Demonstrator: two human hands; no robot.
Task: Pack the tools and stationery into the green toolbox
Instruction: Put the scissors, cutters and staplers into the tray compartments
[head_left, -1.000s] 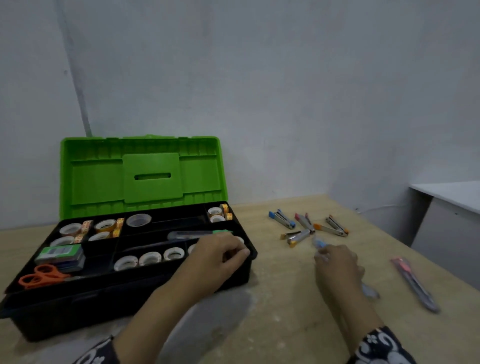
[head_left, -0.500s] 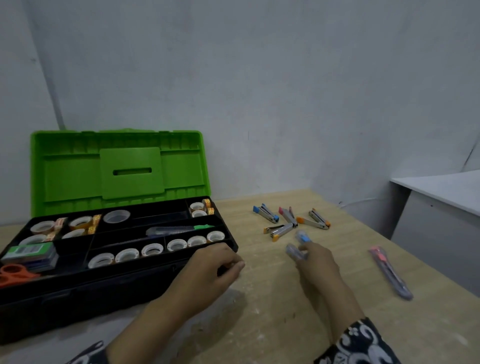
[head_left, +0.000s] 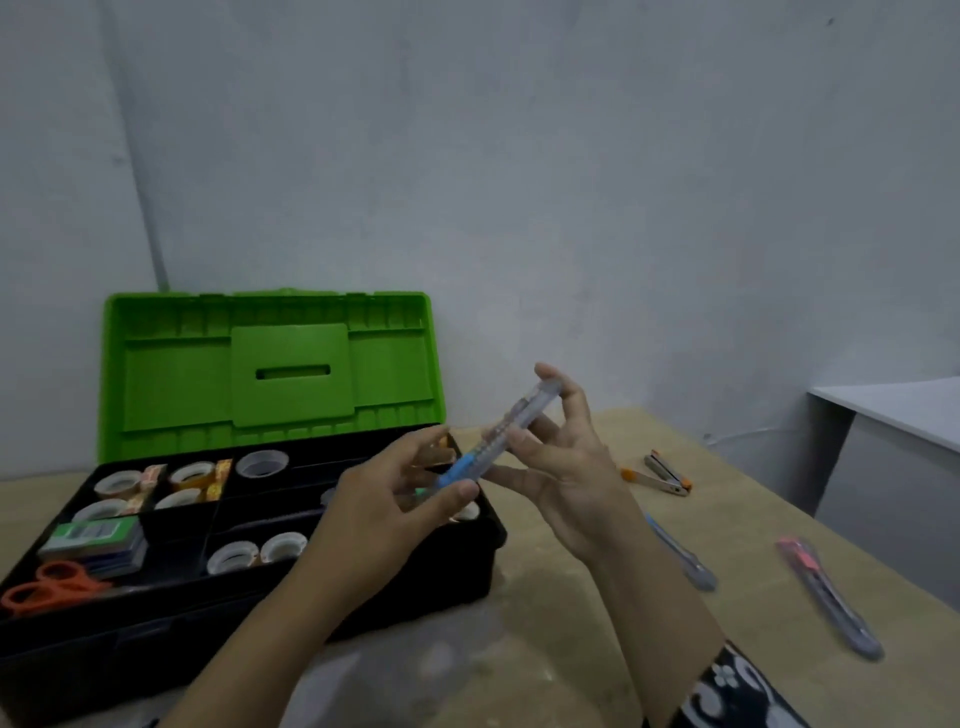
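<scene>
Above toolbox (head_left: 496, 535): two hands, one blue cutter (head_left: 493, 441).

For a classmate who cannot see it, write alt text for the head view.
Both hands, left hand and right hand, hold a blue utility knife above the open green toolbox, which holds tape rolls and orange scissors. More knives lie on the table.

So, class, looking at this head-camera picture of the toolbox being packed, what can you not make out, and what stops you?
- Right-hand tray compartments of the green toolbox: hidden behind the left hand.
- Blue-ended cutter, held by both hands: motion-blurred, and the right hand covers part of it.
- Second cutter on the table: its near end hidden behind the right forearm.
- Orange scissors: handles partly cut off by the left edge.
</scene>
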